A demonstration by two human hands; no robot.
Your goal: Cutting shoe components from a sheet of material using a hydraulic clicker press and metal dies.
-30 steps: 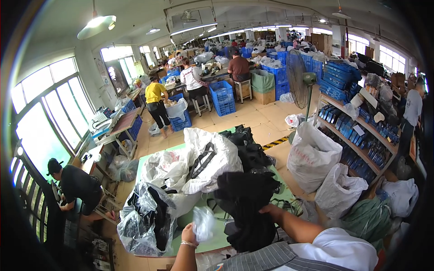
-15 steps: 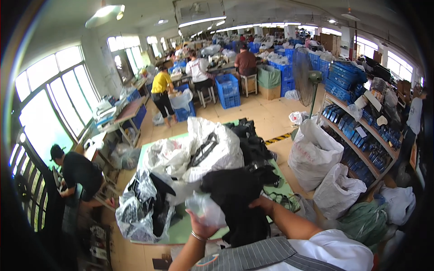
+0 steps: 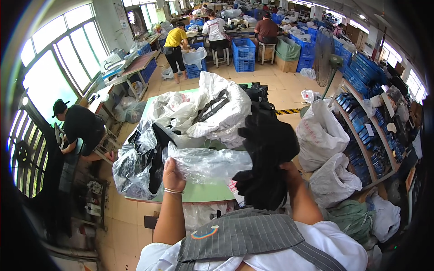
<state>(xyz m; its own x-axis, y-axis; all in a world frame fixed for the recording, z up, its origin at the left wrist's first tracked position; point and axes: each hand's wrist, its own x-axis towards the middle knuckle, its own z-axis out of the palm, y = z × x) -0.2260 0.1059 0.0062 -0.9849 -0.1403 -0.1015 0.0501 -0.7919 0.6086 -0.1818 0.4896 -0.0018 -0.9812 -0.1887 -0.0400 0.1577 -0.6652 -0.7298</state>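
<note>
My left hand (image 3: 174,178) is closed on one end of a clear plastic bag (image 3: 205,163), which stretches sideways over the green table (image 3: 203,192). The bag's other end meets a bundle of black fabric pieces (image 3: 270,156). Gripping the bundle from its right side is my right hand (image 3: 290,171), its fingers partly hidden behind the cloth. Left of my left hand lies a large clear bag (image 3: 131,174) with black pieces in it. Beyond the stretched bag, a white woven sack (image 3: 228,106) lies open, with dark strips in its mouth.
More black pieces (image 3: 260,97) lie at the table's far right corner. White woven sacks (image 3: 318,135) stand on the floor to the right, beside a shelf rack (image 3: 368,135) of blue items. A person in black (image 3: 83,126) sits at left; other people work farther back.
The view has tilted down. My left hand has moved left, drawing the crumpled plastic bag out long. My right hand has brought the black bundle up and to the right.
</note>
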